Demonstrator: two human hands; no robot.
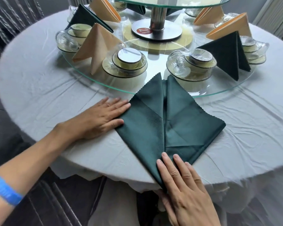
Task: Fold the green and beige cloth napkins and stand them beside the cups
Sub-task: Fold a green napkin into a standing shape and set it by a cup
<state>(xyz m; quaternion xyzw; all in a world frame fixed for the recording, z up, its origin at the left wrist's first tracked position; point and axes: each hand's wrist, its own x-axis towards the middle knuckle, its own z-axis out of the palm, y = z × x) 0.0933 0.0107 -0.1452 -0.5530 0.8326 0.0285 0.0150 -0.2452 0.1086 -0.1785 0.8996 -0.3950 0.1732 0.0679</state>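
Note:
A dark green napkin (173, 121) lies flat on the white tablecloth near the front edge, folded into a kite shape with two flaps meeting along a centre line. My left hand (103, 118) rests flat, fingers together, on the napkin's left edge. At the napkin's lower point, by the table edge, my right hand (184, 188) presses down with fingers spread. On the glass turntable (219, 93) behind, a beige napkin (96, 44) stands beside a wrapped cup set (129, 62), and a green napkin (227, 54) stands beside another cup set (197, 64).
More standing beige napkins (232, 26) and a green one (87, 18) ring the turntable with further cup sets. A steel column on a round base (157, 30) carries an upper glass tier. The white tablecloth (39, 88) drapes over the round table. Dark chair backs stand at the left.

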